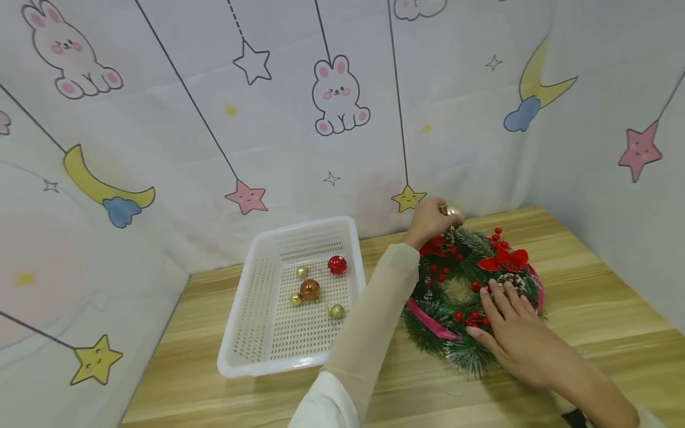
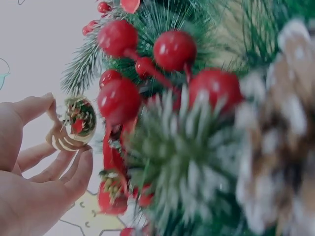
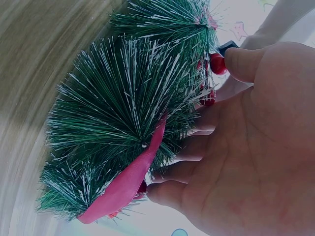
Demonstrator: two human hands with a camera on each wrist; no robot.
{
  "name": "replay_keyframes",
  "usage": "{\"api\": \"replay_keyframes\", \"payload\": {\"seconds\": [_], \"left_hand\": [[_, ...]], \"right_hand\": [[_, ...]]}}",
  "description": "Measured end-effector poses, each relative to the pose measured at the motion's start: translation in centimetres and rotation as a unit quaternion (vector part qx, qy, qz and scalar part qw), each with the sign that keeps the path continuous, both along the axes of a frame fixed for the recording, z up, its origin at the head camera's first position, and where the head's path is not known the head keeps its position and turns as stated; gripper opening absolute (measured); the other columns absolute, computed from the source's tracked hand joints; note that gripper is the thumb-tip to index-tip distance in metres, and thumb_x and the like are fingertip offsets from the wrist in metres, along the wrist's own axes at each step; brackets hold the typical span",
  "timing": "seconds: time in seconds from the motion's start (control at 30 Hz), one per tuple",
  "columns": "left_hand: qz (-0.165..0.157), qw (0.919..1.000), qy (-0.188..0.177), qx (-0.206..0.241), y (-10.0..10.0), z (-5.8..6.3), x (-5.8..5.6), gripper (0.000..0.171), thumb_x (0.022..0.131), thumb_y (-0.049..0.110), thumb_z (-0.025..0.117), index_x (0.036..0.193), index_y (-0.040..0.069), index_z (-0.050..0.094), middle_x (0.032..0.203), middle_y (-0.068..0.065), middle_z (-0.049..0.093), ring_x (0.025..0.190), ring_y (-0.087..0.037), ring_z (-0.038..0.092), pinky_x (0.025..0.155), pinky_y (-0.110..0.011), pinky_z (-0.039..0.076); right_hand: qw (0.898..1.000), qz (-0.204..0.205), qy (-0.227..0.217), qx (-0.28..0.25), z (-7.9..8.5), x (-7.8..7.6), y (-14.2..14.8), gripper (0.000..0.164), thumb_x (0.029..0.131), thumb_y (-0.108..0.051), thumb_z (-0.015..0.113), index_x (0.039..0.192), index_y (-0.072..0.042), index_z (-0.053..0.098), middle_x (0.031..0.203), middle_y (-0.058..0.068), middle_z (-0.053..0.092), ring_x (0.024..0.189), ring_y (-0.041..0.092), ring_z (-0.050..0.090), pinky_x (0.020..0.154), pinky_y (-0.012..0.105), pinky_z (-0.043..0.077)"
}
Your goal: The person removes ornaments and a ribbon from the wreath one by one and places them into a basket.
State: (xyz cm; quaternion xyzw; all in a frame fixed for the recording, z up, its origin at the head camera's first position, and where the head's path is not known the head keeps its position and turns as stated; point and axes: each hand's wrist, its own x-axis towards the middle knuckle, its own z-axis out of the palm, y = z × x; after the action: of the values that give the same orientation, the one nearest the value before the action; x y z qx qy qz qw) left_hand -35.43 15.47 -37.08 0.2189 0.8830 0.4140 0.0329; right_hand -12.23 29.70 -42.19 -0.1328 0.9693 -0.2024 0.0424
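Observation:
A green Christmas wreath [image 1: 471,238] with red berries, pine cones, red flowers and a pink ribbon [image 1: 432,321] lies on the table. My left hand [image 1: 432,221] pinches a shiny gold bauble [image 1: 454,214] over the wreath's far edge. In the left wrist view the fingertips and thumb close around this bauble [image 2: 81,120], beside red berries [image 2: 119,101] and a pine cone [image 2: 283,132]. My right hand [image 1: 524,342] rests on the wreath's near right side, fingers spread and fairly straight across its greenery. The right wrist view shows that palm [image 3: 246,142] against frosted needles [image 3: 123,98].
Left of the wreath stands a white plastic basket [image 1: 235,345]. Inside lie a red bauble [image 1: 337,265], a copper bauble [image 1: 310,289] and several small gold ones. Behind the wooden table [image 1: 187,351] hangs a printed curtain [image 1: 289,137].

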Motion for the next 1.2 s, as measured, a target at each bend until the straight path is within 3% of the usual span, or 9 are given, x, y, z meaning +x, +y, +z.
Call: {"api": "replay_keyframes", "payload": {"seconds": [0.1, 0.23, 0.33, 0.4, 0.47, 0.53, 0.63, 0.93, 1.2], "left_hand": [[-0.020, 0.9998, -0.007, -0.006, -0.5, 0.3, -0.2, 0.048, 0.098, 0.027, 0.076, 0.065, 0.010, 0.046, 0.056, 0.002, 0.040, 0.048, -0.010, 0.033, 0.048, -0.024, 0.033], [-0.041, 0.9989, -0.009, -0.019, -1.1, 0.5, -0.3, 0.055, 0.098, 0.028, 0.076, 0.059, 0.015, 0.039, 0.052, 0.005, 0.030, 0.046, -0.010, 0.027, 0.047, -0.024, 0.031], [-0.045, 0.9985, -0.001, -0.031, -1.5, 0.9, 0.0, 0.039, 0.097, 0.030, 0.078, 0.070, 0.010, 0.057, 0.064, 0.002, 0.050, 0.054, -0.010, 0.039, 0.052, -0.023, 0.037], [-0.043, 0.9981, 0.004, -0.043, -1.8, 1.2, 0.3, 0.027, 0.096, 0.031, 0.079, 0.091, 0.006, 0.070, 0.084, -0.003, 0.066, 0.067, -0.012, 0.054, 0.059, -0.022, 0.045], [-0.039, 0.9976, 0.002, -0.056, -2.0, 1.6, 0.7, 0.034, 0.095, 0.031, 0.079, 0.116, 0.005, 0.072, 0.111, -0.008, 0.074, 0.087, -0.015, 0.067, 0.069, -0.023, 0.054], [-0.039, 0.9968, 0.000, -0.070, -2.2, 1.9, 1.0, 0.044, 0.096, 0.031, 0.078, 0.130, 0.005, 0.068, 0.126, -0.011, 0.072, 0.103, -0.019, 0.070, 0.077, -0.024, 0.057], [-0.045, 0.9956, -0.006, -0.081, -2.4, 2.3, 1.4, 0.044, 0.098, 0.031, 0.076, 0.132, 0.006, 0.065, 0.129, -0.012, 0.072, 0.109, -0.022, 0.071, 0.079, -0.025, 0.058], [-0.069, 0.9939, -0.007, -0.086, -3.4, 2.8, 2.2, 0.048, 0.096, 0.036, 0.078, 0.131, 0.007, 0.062, 0.124, -0.010, 0.072, 0.102, -0.018, 0.069, 0.078, -0.024, 0.056], [-0.066, 0.9924, 0.009, -0.103, -3.9, 2.8, 3.2, 0.055, 0.094, 0.039, 0.080, 0.134, 0.006, 0.062, 0.122, -0.010, 0.074, 0.091, -0.014, 0.070, 0.069, -0.021, 0.055]], "right_hand": [[1.000, -0.001, 0.000, 0.001, 0.0, 0.0, 0.0, 0.091, 0.107, -0.060, 0.047, 0.163, 0.007, 0.025, 0.171, 0.035, 0.011, 0.157, 0.062, 0.004, 0.120, 0.078, 0.014], [1.000, 0.000, 0.000, 0.000, 0.0, 0.0, 0.1, 0.090, 0.107, -0.060, 0.047, 0.163, 0.008, 0.024, 0.171, 0.036, 0.011, 0.156, 0.062, 0.004, 0.120, 0.079, 0.013], [1.000, 0.000, 0.001, 0.001, -0.1, 0.0, 0.2, 0.090, 0.107, -0.059, 0.047, 0.163, 0.008, 0.024, 0.171, 0.037, 0.011, 0.156, 0.062, 0.004, 0.120, 0.079, 0.013], [1.000, 0.001, 0.003, 0.002, -0.1, 0.0, 0.3, 0.090, 0.107, -0.059, 0.047, 0.163, 0.008, 0.024, 0.171, 0.037, 0.011, 0.156, 0.062, 0.004, 0.120, 0.079, 0.014], [1.000, 0.002, 0.006, 0.005, -0.1, 0.0, 0.3, 0.090, 0.107, -0.058, 0.047, 0.163, 0.009, 0.024, 0.170, 0.037, 0.011, 0.156, 0.062, 0.004, 0.120, 0.079, 0.015], [1.000, 0.002, 0.009, 0.006, -0.2, -0.1, 0.3, 0.090, 0.107, -0.058, 0.047, 0.162, 0.009, 0.024, 0.170, 0.037, 0.012, 0.156, 0.063, 0.005, 0.119, 0.079, 0.015], [1.000, 0.004, 0.012, 0.008, -0.2, -0.1, 0.3, 0.089, 0.108, -0.058, 0.048, 0.162, 0.009, 0.024, 0.170, 0.038, 0.011, 0.156, 0.063, 0.005, 0.119, 0.079, 0.016], [1.000, 0.005, 0.013, 0.010, -0.1, -0.1, 0.2, 0.089, 0.108, -0.057, 0.047, 0.162, 0.009, 0.025, 0.170, 0.038, 0.012, 0.155, 0.063, 0.006, 0.118, 0.080, 0.016], [1.000, 0.006, 0.015, 0.011, -0.2, 0.0, 0.0, 0.089, 0.107, -0.057, 0.049, 0.162, 0.009, 0.026, 0.170, 0.038, 0.013, 0.155, 0.063, 0.007, 0.118, 0.080, 0.018]]}}
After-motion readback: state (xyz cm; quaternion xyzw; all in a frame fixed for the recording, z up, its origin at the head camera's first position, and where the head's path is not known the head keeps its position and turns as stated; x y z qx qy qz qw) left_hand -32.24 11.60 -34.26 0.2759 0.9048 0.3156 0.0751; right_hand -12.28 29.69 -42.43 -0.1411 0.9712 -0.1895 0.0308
